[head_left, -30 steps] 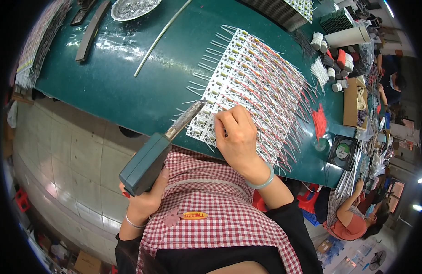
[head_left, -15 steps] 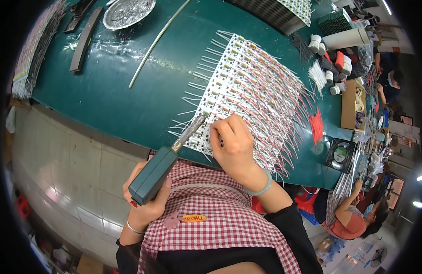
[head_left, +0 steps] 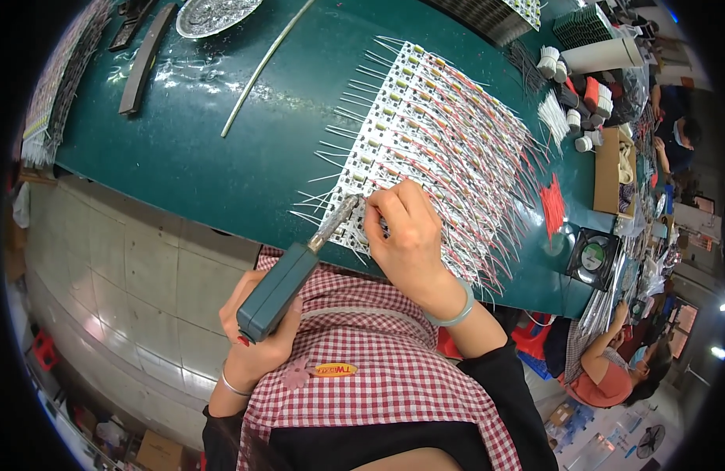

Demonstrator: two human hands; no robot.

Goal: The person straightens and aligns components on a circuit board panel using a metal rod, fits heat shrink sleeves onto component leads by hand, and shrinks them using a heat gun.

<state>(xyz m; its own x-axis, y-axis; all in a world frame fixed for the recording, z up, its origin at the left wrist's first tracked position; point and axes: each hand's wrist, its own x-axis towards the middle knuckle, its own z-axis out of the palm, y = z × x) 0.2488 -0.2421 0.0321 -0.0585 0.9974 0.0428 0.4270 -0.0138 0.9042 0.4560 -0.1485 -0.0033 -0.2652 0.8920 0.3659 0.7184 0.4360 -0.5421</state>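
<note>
My left hand (head_left: 258, 345) is wrapped round the dark green handle of a soldering iron (head_left: 278, 292). The iron's stubby metal tip lies at the near-left part of a white circuit board panel (head_left: 384, 118). Rows of small components cover the panel, with white wires sticking out on the left and many red and white wires (head_left: 488, 157) fanning to the right. Over the panel's near part, beside the tip, my right hand (head_left: 413, 239) is closed in a pinch. Whatever lies between its fingertips is hidden.
On the green table (head_left: 182, 165) lie a thin pale rod (head_left: 260, 74), a dark bar (head_left: 146, 63) and a foil-like dish (head_left: 213, 16). At right are red wires (head_left: 551, 206), a small fan (head_left: 592, 257) and a cardboard box (head_left: 608, 173). Co-workers (head_left: 614, 373) sit beyond.
The iron and my left hand have moved slightly up and right, its tip nearer my right fingertips. My right hand stays pinched. The whole view has shifted a little.
</note>
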